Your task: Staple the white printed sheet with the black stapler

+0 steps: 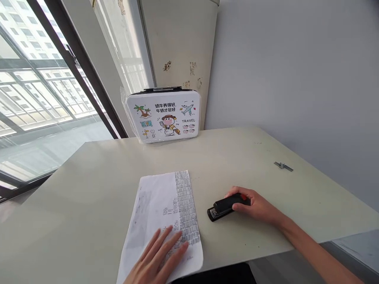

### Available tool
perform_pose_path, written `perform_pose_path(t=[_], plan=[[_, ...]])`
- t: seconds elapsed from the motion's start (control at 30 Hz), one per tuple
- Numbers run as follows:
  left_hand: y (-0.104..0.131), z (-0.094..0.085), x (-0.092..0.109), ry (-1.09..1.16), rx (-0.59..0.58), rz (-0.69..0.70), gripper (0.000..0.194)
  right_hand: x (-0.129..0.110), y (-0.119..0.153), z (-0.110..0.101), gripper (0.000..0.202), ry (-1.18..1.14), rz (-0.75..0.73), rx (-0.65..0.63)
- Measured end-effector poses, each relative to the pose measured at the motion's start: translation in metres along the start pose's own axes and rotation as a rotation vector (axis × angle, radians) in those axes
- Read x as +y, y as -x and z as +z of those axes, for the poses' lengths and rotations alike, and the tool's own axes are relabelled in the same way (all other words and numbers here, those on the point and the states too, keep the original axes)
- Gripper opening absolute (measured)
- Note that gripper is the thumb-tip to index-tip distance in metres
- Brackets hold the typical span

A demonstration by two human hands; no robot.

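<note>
A black stapler with a red patch near its rear lies low over the table, and my right hand is wrapped round its back half. Its jaw end points left, toward the paper. To the left, printed white paper lies on the table, with a dense band of dark marks along its right side. My left hand rests on the lower part of this paper, fingers spread and flat. Whether the paper is one sheet or more I cannot tell.
The pale table reaches back to a white case with cartoon prints, partly in clear plastic. A small grey metal piece lies at the right. A grey wall borders the right side, and a window the left.
</note>
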State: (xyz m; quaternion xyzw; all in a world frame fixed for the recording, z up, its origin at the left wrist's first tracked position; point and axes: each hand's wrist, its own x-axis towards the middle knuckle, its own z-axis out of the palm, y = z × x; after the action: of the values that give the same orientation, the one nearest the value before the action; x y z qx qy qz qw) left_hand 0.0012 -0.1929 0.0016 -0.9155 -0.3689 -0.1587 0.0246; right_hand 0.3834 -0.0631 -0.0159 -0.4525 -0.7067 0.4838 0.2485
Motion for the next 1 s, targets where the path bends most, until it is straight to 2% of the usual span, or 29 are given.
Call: perform_pose_path(t=[0.1, 0.23, 0.37, 0.53, 0.77, 1.0], plan=[[-0.010, 0.008, 0.005, 0.026, 0.008, -0.010, 0.079, -0.007, 0.005, -0.002, 0.040, 0.042, 0.019, 0.006], [-0.022, 0.018, 0.013, 0.078, -0.012, -0.018, 0.087, -0.024, 0.007, 0.000, 0.050, 0.066, -0.028, 0.016], [-0.032, 0.020, 0.022, 0.112, -0.076, -0.032, 0.097, -0.046, 0.002, 0.004, 0.056, 0.111, -0.071, 0.016], [-0.042, 0.023, 0.027, 0.130, -0.120, -0.018, 0.107, -0.069, -0.009, 0.013, 0.053, 0.172, -0.038, 0.007], [-0.053, 0.029, 0.030, 0.160, -0.135, -0.013, 0.101, -0.086, -0.025, 0.032, 0.053, 0.240, -0.063, -0.024], [-0.063, 0.032, 0.031, 0.191, -0.124, -0.024, 0.097, -0.084, -0.031, 0.045, 0.059, 0.290, -0.012, -0.014]])
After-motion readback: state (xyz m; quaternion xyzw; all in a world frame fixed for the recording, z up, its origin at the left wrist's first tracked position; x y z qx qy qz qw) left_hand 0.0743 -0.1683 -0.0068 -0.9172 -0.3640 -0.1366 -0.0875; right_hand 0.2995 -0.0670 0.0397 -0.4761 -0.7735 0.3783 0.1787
